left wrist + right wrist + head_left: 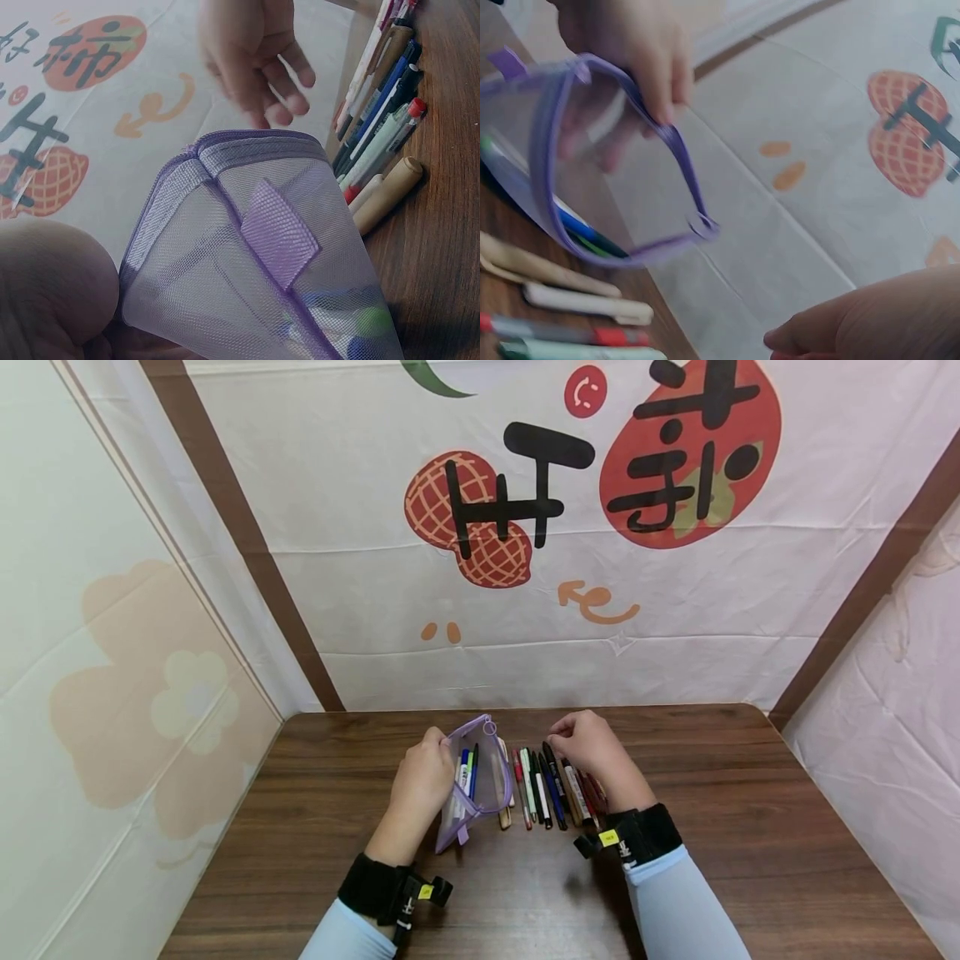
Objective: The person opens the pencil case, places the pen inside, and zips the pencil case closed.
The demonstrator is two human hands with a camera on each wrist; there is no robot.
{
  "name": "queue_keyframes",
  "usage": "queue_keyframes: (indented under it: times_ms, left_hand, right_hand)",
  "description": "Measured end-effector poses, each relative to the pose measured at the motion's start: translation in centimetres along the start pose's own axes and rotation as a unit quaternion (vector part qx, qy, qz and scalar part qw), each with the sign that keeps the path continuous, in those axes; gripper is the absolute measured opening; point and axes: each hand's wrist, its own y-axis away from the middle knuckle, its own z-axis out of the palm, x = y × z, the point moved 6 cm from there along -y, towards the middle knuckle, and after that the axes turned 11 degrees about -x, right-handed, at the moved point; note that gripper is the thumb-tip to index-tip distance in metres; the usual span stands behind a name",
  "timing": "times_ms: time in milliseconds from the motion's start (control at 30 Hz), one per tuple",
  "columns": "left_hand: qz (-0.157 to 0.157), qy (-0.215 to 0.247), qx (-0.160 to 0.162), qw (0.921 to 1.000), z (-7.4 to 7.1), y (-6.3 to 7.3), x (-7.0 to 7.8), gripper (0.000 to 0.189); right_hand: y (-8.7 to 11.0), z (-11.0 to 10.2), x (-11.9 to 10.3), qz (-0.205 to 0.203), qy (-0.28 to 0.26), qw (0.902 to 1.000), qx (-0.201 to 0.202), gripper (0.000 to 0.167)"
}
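My left hand (429,777) grips the rim of a purple mesh pencil pouch (442,835), thumb on one side and fingers behind the mesh. The pouch gapes toward the right, its zip undone, and a few blue and green pens (467,772) lie inside. Over the far ends of a row of pens hovers my right hand (588,745), its fingers loosely bent. The left wrist view shows nothing between those right fingers (276,79). A black pen (550,756) lies nearest to them.
Side by side on the brown wooden table (517,893) lie several pens, among them a red-capped pen (390,142), a pale green pen (577,351) and a tan marker (390,191). A white printed curtain (360,568) hangs behind the table.
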Motion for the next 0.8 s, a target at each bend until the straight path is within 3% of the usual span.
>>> queue_keyframes:
  times_ms: [267,467,667,800]
  left_hand:
    - [0.0,0.0,-0.001,1.0,0.1,0.0,0.0,0.031]
    - [0.0,0.003,-0.003,1.0,0.2,0.0,0.0,0.031]
    - [-0.002,0.006,-0.001,1.0,0.1,0.0,0.2,0.031]
    - [-0.004,0.006,-0.003,1.0,0.1,0.1,0.2,0.031]
  right_hand:
    - [0.7,-2.4,2.3,0.055,0.094,0.9939,0.013,0.032]
    - [0.6,-3.4,4.4,0.102,0.124,0.9869,0.01,0.035]
    - [0.8,-4.3,5.8,0.114,0.148,0.9824,0.009,0.035]
    - [1.0,-4.6,6.6,0.114,0.154,0.9815,0.01,0.021]
